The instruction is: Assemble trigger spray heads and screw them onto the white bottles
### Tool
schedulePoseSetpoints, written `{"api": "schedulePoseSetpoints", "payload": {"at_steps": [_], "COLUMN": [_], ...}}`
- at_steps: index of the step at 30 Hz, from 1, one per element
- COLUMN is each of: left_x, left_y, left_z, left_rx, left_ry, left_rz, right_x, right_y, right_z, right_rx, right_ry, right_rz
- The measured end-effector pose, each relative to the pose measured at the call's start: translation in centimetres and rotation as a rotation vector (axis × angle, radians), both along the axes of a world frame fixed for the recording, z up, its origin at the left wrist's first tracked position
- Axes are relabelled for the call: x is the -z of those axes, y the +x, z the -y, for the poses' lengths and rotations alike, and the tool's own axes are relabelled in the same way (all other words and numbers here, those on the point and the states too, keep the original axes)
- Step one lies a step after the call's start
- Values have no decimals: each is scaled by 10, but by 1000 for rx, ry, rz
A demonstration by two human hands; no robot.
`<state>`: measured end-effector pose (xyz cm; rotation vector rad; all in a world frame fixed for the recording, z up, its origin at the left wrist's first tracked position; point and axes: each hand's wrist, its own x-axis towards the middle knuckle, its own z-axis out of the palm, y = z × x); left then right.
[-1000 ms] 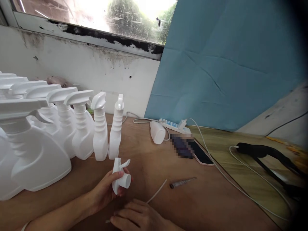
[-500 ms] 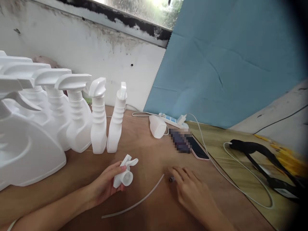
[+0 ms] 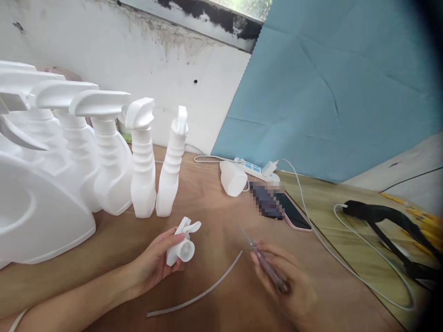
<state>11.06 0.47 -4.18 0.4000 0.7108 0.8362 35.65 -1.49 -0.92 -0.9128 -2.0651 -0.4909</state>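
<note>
My left hand (image 3: 161, 258) is closed around a white trigger spray head (image 3: 182, 244), its round collar opening turned toward me and its trigger pointing up to the right. My right hand (image 3: 289, 281) grips a screwdriver (image 3: 268, 267) by its dark, see-through handle. The thin shaft points up and left, blurred by motion. Between the two hands a clear thin dip tube (image 3: 200, 293) lies curved on the brown table (image 3: 221, 258).
White spray bottles (image 3: 143, 175) stand in a row at the left. Farther back lie a white bottle (image 3: 233, 179), a power strip (image 3: 254, 169) and phones (image 3: 294, 214). A white cable (image 3: 325, 256) runs along the right, near a black strap (image 3: 374, 216).
My right hand has lifted the screwdriver from the table and turned, so the handle now shows in the fingers. The left hand still holds the spray head. The camera view has shifted slightly.
</note>
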Motion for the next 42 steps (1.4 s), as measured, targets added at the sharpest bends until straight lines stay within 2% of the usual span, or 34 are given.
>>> {"api": "schedulePoseSetpoints", "payload": {"at_steps": [2,3,4,5,8,13,20,24,29,35,38,42], "left_x": [0,0,0,-1,-3,-4,-4,-4,-4,-3,-3,-4], "left_y": [1,1,1,1,-1,-3,-3,-2,-1,-1,-1,-1], "left_z": [-2,-2,-2,-3,-2,-1,0,-1,-1,-1,-1,0], "left_rx": [2,4,11,18,31,5,15,-1,3,-3,-9,16], "left_ry": [-21,-18,-12,-7,-29,-51,-18,21,50,71,87,114], "left_rz": [17,25,31,34,42,68,51,11,2,-8,15,1], "right_x": [3,6,11,17,32,44,53,46,29,28,29,27], "right_y": [-29,-43,-56,-67,-84,-75,-62,-55,-47,-54,-59,-64], "right_z": [4,6,7,9,9,9,14,9,6,3,4,7], "right_rx": [-292,-314,-378,-490,-603,-580,-592,-621,-627,-654,-609,-599], "right_ry": [-39,29,105,131,130,116,-80,-127,-309,-219,-286,-368], "right_rz": [-124,-288,-347,-310,-390,-354,-312,-241,-189,-196,-217,-384]}}
